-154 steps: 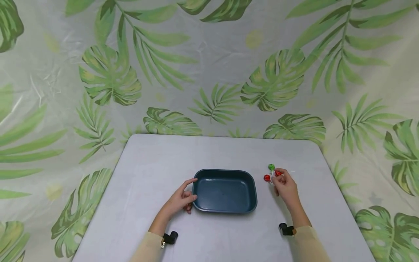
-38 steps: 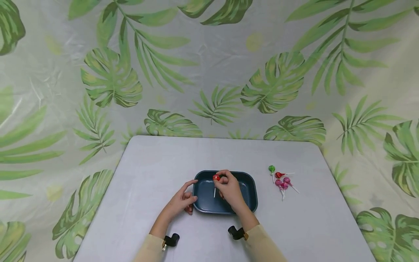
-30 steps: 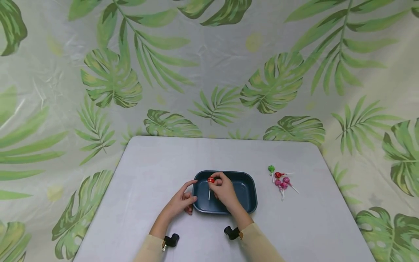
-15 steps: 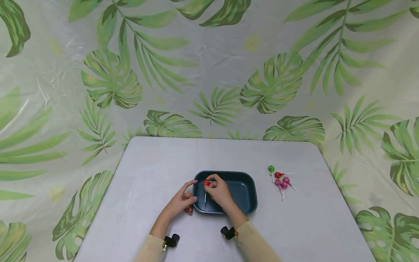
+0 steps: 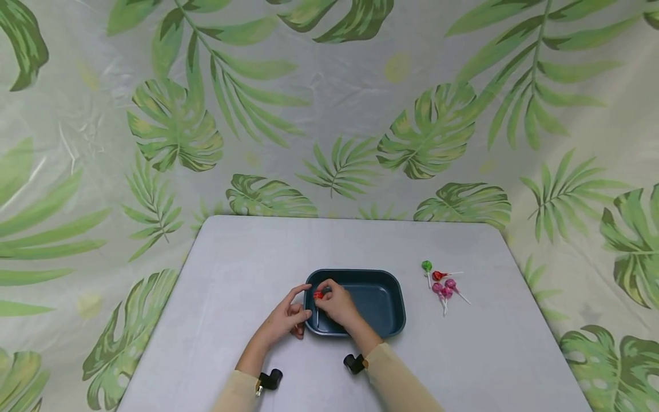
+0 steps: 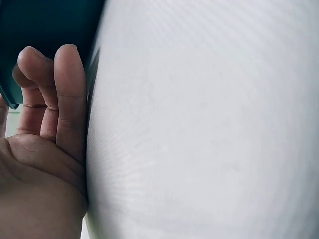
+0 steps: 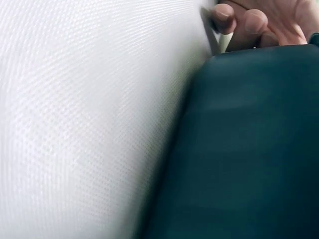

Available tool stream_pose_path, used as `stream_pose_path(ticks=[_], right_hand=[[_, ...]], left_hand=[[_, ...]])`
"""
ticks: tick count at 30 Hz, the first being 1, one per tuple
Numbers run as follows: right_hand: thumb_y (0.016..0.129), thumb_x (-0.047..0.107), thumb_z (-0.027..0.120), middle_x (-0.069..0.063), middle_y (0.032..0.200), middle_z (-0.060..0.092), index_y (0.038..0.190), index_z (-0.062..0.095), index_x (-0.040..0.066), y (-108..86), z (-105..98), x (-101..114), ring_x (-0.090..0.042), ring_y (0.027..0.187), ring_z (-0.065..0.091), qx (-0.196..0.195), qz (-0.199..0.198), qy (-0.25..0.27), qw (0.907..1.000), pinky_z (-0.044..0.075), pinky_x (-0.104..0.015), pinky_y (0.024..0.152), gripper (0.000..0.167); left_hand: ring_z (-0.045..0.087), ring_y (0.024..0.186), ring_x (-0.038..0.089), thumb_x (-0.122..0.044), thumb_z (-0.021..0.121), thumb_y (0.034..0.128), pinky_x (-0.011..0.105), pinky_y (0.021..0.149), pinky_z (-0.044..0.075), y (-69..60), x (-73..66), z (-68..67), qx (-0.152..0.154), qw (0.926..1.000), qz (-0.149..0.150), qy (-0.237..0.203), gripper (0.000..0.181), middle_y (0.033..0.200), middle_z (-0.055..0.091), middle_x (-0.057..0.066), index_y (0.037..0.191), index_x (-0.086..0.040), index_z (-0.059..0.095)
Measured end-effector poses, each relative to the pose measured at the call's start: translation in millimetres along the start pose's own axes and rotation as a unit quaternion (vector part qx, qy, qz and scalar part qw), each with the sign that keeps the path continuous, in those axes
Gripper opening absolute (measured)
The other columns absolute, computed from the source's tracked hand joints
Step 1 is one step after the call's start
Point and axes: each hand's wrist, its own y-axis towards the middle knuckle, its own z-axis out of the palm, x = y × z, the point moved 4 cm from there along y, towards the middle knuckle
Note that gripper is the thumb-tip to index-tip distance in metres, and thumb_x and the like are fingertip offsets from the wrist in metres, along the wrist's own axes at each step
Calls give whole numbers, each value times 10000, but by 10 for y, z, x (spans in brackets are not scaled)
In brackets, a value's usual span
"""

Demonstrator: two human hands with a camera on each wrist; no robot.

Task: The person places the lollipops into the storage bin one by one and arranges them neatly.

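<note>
In the head view my right hand (image 5: pixel 337 305) pinches a red lollipop (image 5: pixel 318 295) by its wrapped candy end, over the left part of a dark blue-green rectangular dish (image 5: pixel 378 300). The lollipop's white stick points toward me, low in the dish. My left hand (image 5: pixel 283 316) rests at the dish's left end, index finger and thumb spread apart and touching its rim. In the left wrist view the left hand's other fingers (image 6: pixel 70 94) are loosely bent beside the dish wall (image 6: pixel 50 22). The right wrist view shows the dish's outer side (image 7: pixel 249 139), with left-hand fingers (image 7: pixel 254 22) beyond it.
To the right of the dish lie a green lollipop (image 5: pixel 427 266), a red lollipop (image 5: pixel 438 276) and several pink lollipops (image 5: pixel 437 287) in a loose cluster. The white table (image 5: pixel 257 246) backs onto a leaf-patterned cloth (image 5: pixel 340 114).
My right hand took a red lollipop from the cluster, brought it left over the dish, then moved further left and nearer within it. My left hand has stayed at the rim.
</note>
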Motion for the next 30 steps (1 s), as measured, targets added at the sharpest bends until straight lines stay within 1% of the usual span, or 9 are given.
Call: stream_pose_path(ticks=[6, 12, 19, 26, 30], right_hand=[[948, 124, 748, 30, 646, 536, 1169, 624, 70, -1, 17, -2, -111, 537, 495, 115, 69, -348, 9993, 383, -233, 518, 260], [947, 110, 744, 38, 636, 535, 1167, 619, 63, 12, 24, -31, -103, 529, 488, 169, 111, -344, 9992, 377, -224, 510, 258], [924, 101, 747, 58, 633, 551, 1148, 631, 56, 28, 33, -69, -82, 519, 492, 59, -4, -547, 9985, 369, -218, 500, 256], [930, 103, 757, 44, 648, 592, 1162, 634, 54, 34, 29, -72, -87, 508, 516, -10, -51, -605, 9982, 387, -229, 500, 268], [930, 100, 758, 36, 656, 609, 1187, 629, 51, 22, 26, -62, -90, 496, 521, -3, -23, -600, 9982, 390, -230, 497, 291]], left_hand=[[638, 593, 152, -227, 662, 1062, 321, 605, 604, 7, 11, -2, 10, 10000, 33, 6, 680, 766, 615, 16, 1640, -315, 315], [633, 592, 156, -234, 670, 1057, 317, 605, 601, 7, 5, 1, 0, 10000, 37, 33, 681, 765, 614, 20, 1636, -318, 322], [631, 594, 151, -227, 686, 1044, 320, 587, 590, 25, 30, -1, 7, 10000, -4, 8, 698, 757, 618, 10, 1637, -304, 326], [631, 597, 166, -228, 690, 1041, 327, 591, 590, 18, 7, -2, -47, 10000, -43, -27, 691, 761, 622, 22, 1627, -331, 338], [631, 597, 151, -223, 691, 1040, 318, 587, 593, 22, 8, 2, -26, 10000, -25, -32, 703, 763, 622, 21, 1639, -289, 329]])
